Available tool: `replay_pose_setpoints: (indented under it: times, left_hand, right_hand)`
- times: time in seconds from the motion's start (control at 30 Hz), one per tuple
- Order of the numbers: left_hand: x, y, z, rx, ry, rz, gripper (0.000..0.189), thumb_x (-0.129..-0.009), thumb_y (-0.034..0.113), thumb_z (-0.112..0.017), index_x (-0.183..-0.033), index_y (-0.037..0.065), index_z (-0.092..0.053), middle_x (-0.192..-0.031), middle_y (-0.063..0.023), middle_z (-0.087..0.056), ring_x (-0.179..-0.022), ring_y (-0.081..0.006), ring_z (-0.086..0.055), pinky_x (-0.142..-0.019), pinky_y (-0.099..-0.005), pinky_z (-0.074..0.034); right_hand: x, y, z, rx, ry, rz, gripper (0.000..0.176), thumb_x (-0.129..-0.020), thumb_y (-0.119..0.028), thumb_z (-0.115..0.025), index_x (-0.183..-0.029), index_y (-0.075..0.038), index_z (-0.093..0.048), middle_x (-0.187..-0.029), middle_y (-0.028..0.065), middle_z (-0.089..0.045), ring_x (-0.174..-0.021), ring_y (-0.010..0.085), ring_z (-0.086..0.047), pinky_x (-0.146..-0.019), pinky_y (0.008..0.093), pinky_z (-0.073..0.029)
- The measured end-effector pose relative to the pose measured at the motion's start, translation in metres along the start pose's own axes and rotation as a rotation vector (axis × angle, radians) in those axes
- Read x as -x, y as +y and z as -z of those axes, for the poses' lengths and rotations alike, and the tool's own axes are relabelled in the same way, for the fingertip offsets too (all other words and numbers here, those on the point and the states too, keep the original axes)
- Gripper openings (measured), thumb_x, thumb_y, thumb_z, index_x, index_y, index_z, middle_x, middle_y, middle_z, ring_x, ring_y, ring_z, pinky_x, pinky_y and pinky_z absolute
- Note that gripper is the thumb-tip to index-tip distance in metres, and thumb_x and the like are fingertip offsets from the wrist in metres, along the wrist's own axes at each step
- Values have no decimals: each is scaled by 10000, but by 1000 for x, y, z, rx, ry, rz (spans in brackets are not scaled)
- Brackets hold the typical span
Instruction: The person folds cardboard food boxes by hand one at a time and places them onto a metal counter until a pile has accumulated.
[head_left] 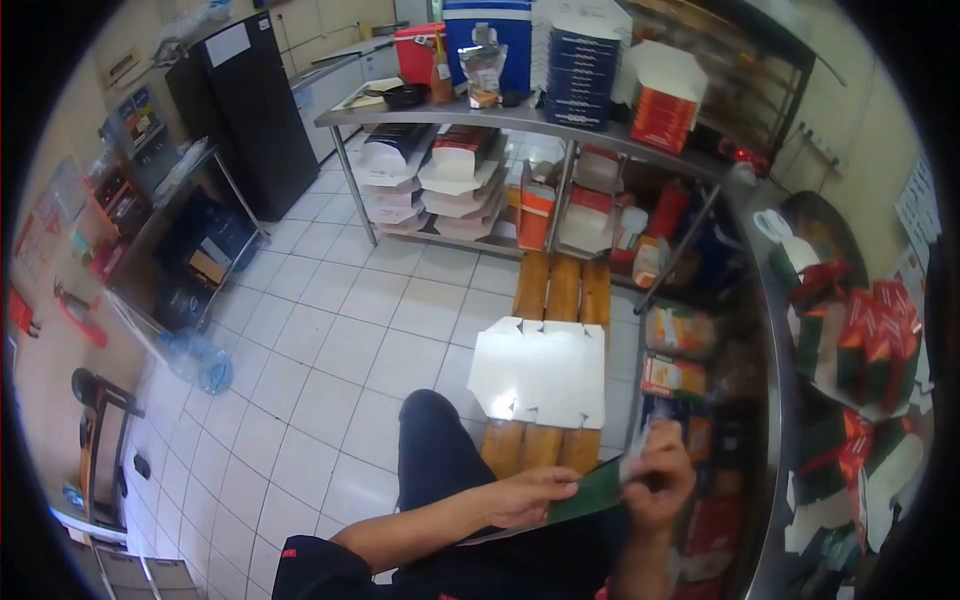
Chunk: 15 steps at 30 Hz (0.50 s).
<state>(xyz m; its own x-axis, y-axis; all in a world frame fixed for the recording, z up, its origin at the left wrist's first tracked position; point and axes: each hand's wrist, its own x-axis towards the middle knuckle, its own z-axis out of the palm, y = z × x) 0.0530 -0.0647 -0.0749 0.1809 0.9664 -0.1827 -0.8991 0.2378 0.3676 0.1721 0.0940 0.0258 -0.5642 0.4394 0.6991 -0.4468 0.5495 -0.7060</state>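
Note:
Close to my body I hold a green cardboard piece point(590, 497), probably a box blank, with a pale flap at its right end. My left hand point(532, 497) grips its left side, thumb on top. At the right end, the fingers of my right hand point(660, 478) are curled round the pale flap, slightly blurred. The lower part of the cardboard is hidden by my hands and dark clothing. Just ahead, a flat white cardboard blank point(540, 371) with cut flaps lies on a slatted wooden bench point(545, 455).
Folded red and green boxes point(880, 345) pile up on the steel counter at right. A steel table point(400, 112) ahead bears stacked dark blue boxes point(580, 75) and orange boxes point(665, 118). Cardboard stacks point(460, 185) fill its lower shelf. A water bottle point(200, 362) lies on the left floor.

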Motion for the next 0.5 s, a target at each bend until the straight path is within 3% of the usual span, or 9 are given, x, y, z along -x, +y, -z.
replay_pose_setpoints:
  times: [0.07,0.13,0.17,0.23,0.3,0.37,0.43,0.47,0.5]
  left_hand:
    - [-2,12,-16,-95,49,-137,371,-981,160,-685,-1302,7,-581,-1158,-69,-702,-1087,-149,-668,-974,-292,-525]
    - [-3,30,-35,-345,181,-336,408,-944,83,-722,-1319,16,-576,-1096,-65,-710,-990,-125,-678,-905,-252,-531]
    - [-3,35,-38,-338,176,-341,408,-944,83,-722,-1319,16,-576,-1096,-65,-710,-990,-125,-678,-905,-252,-531]
    - [0,42,-41,-662,178,-498,461,-925,62,-739,-1346,14,-558,-1079,-86,-717,-968,-105,-663,-855,-242,-526]
    - [7,52,-48,-718,180,-443,521,-917,81,-754,-1386,33,-534,-1065,-76,-714,-949,-90,-653,-836,-232,-512]
    - [16,62,-57,-775,187,-379,581,-908,99,-770,-1426,52,-510,-1050,-66,-711,-930,-75,-644,-818,-221,-497]
    - [25,71,-60,-867,117,-180,734,-898,150,-788,-1519,82,-402,-1108,-96,-695,-1018,-122,-638,-888,-258,-487]
    - [29,74,-57,-997,-18,-319,854,-891,223,-796,-1575,104,-300,-1164,-130,-665,-1124,-195,-612,-982,-307,-455]
    - [37,82,-49,-1296,-32,-286,789,-889,292,-791,-1529,85,-378,-1198,-139,-642,-1203,-263,-578,-1052,-346,-419]
  right_hand:
    - [-19,-31,2,443,-122,-208,263,-714,-189,-836,-913,-82,-699,-790,78,-623,-782,249,-542,-824,379,-410]
    - [-29,-40,4,525,-152,-245,232,-722,-163,-820,-907,-80,-708,-795,80,-630,-786,250,-556,-801,374,-408]
    - [-32,-44,5,605,-181,-289,201,-730,-137,-805,-901,-78,-717,-801,83,-637,-791,252,-569,-778,369,-405]
    - [-34,-54,11,633,-256,-296,200,-750,-135,-799,-934,-78,-744,-790,71,-643,-776,247,-582,-779,366,-401]
    - [-33,-60,15,613,-498,-301,237,-758,-139,-801,-984,-84,-758,-767,56,-643,-740,236,-573,-789,354,-396]
    - [-32,-59,17,610,-534,-328,282,-754,-142,-814,-1026,-87,-763,-757,49,-647,-717,228,-564,-801,350,-395]
    - [-30,-53,22,531,-538,-297,274,-740,-138,-828,-1000,-86,-759,-746,41,-633,-719,224,-550,-785,350,-386]
    - [-26,-49,24,528,-543,-299,274,-740,-138,-828,-1000,-86,-759,-746,41,-633,-719,224,-550,-785,350,-386]
    - [-21,-46,26,552,-423,-280,268,-733,-138,-833,-984,-86,-756,-728,37,-615,-721,223,-539,-787,352,-379]
